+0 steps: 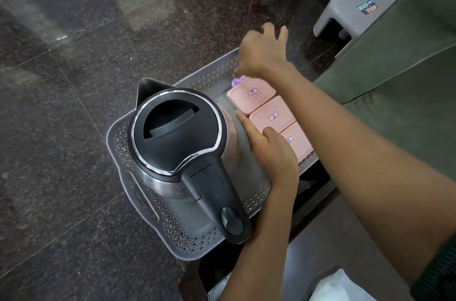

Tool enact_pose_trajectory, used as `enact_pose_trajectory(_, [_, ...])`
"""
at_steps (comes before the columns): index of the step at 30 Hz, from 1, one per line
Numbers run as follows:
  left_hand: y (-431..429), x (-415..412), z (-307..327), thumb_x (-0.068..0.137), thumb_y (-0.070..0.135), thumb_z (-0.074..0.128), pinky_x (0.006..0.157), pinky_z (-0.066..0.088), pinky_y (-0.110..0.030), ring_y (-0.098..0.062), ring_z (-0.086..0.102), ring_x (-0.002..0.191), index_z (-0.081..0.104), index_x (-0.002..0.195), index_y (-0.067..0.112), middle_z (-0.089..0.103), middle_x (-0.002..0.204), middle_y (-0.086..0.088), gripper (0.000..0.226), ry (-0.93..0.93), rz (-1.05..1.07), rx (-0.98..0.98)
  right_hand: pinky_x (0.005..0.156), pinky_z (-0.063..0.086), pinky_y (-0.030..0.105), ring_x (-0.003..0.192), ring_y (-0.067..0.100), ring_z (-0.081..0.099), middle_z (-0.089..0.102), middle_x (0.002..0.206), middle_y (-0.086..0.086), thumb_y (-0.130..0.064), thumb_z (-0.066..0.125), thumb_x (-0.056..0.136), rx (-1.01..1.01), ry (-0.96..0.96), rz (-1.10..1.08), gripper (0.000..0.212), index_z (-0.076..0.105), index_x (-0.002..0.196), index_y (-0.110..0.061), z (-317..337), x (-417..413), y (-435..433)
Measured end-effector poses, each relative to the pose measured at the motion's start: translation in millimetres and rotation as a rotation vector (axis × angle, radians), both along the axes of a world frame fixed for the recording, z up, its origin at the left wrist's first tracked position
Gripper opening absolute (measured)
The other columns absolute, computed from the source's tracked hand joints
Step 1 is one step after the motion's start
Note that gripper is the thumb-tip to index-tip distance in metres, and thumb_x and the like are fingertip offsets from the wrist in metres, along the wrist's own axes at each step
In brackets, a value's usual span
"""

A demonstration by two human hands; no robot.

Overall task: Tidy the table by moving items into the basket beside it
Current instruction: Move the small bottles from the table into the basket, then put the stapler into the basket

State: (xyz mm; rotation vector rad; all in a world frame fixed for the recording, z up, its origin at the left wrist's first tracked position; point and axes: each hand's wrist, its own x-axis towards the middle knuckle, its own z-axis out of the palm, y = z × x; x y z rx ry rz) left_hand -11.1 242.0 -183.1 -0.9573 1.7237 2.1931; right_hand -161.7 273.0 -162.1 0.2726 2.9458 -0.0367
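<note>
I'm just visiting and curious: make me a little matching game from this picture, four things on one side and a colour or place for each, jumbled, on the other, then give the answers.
Things:
1. kettle
2. lidded boxes
3. basket
4. stool

Descriptions:
A. pink, three in a row along the basket's right side
B. grey plastic with perforated walls, standing on the floor
C. pale grey, standing on the floor at the upper right, with a sticker
D. steel body with black lid and handle, standing in the basket's left part

Pairs: 1-D, 2-A, 3-B, 4-C
</note>
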Motion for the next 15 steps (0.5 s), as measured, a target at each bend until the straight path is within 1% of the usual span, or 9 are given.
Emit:
enact_pose_trajectory(1, [-1,1,-1,0.090,-0.005,0.029,0.071,0.035,0.004,0.022,0.051,0.085,0.019,0.148,0.023,0.039,0.143,0.009,0.065,-0.014,-0.009,-0.014,0.110,0.016,0.053,0.132,0.031,0.028,0.056,0.125,0.006,-0.032,0.070,0.073,-0.056,0.045,-0.041,0.037,0.065,0.106,-0.016,5,1,4])
enact_pose_trajectory(2, [-2,2,0,0.090,-0.002,0.030,0.083,0.040,-0.003,0.010,0.055,0.097,0.019,0.148,0.026,0.040,0.145,0.006,0.065,-0.020,-0.020,-0.025,0.107,0.021,0.049,0.129,0.030,0.032,0.059,0.121,0.005,-0.029,0.067,0.075,-0.113,0.105,-0.083,0.029,0.067,0.102,-0.019,9,3,10])
enact_pose_trajectory(4, [-2,4,-1,0.089,0.001,0.031,0.105,0.039,-0.027,-0.014,0.050,0.123,0.020,0.148,0.025,0.038,0.149,0.001,0.065,0.010,-0.055,-0.084,0.100,0.030,0.042,0.122,0.027,0.040,0.062,0.115,0.003,-0.024,0.062,0.079,-0.229,0.235,-0.156,0.020,0.069,0.098,-0.021,17,15,24])
enact_pose_trajectory(5, [-1,7,-1,0.087,0.002,0.032,0.109,0.035,-0.035,-0.019,0.044,0.131,0.021,0.147,0.024,0.036,0.150,0.000,0.065,0.032,-0.070,-0.124,0.099,0.034,0.041,0.118,0.026,0.044,0.064,0.111,0.001,-0.023,0.060,0.080,-0.301,0.290,-0.190,0.017,0.070,0.094,-0.021,20,26,32])
enact_pose_trajectory(7, [-2,12,-2,0.083,0.002,0.032,0.113,0.029,-0.039,-0.018,0.034,0.138,0.024,0.147,0.020,0.032,0.152,-0.001,0.067,0.123,-0.089,-0.185,0.095,0.043,0.045,0.109,0.025,0.052,0.066,0.103,0.001,-0.022,0.058,0.078,-0.464,0.396,-0.251,0.015,0.070,0.087,-0.021,25,52,47])
enact_pose_trajectory(9, [0,26,5,0.079,0.000,0.032,0.115,0.026,-0.035,-0.016,0.031,0.139,0.031,0.144,0.017,0.033,0.152,-0.002,0.067,0.272,-0.137,-0.212,0.088,0.047,0.047,0.098,0.027,0.058,0.068,0.096,0.002,-0.020,0.055,0.074,-0.543,0.521,-0.309,0.020,0.071,0.085,-0.019,28,93,61])
enact_pose_trajectory(11, [4,44,14,0.077,-0.003,0.035,0.111,0.027,-0.021,-0.015,0.037,0.135,0.044,0.136,0.010,0.044,0.144,-0.005,0.060,0.446,-0.209,-0.257,0.087,0.046,0.044,0.094,0.029,0.060,0.070,0.092,0.002,-0.016,0.053,0.073,-0.548,0.617,-0.355,0.021,0.072,0.083,-0.018,25,140,73])
enact_pose_trajectory(13, [11,64,21,0.075,-0.009,0.038,0.105,0.033,-0.017,-0.018,0.049,0.121,0.056,0.121,0.003,0.057,0.126,-0.009,0.050,0.613,-0.284,-0.306,0.091,0.041,0.033,0.094,0.028,0.060,0.071,0.091,0.002,-0.013,0.055,0.073,-0.535,0.648,-0.400,0.019,0.072,0.082,-0.016,20,188,80])
enact_pose_trajectory(15, [18,83,22,0.074,-0.011,0.039,0.097,0.043,-0.023,-0.020,0.058,0.104,0.061,0.108,0.001,0.062,0.109,-0.009,0.043,0.721,-0.370,-0.310,0.084,0.034,0.019,0.091,0.027,0.062,0.071,0.090,0.004,-0.011,0.056,0.073,-0.561,0.631,-0.436,0.017,0.072,0.081,-0.014,17,230,87])
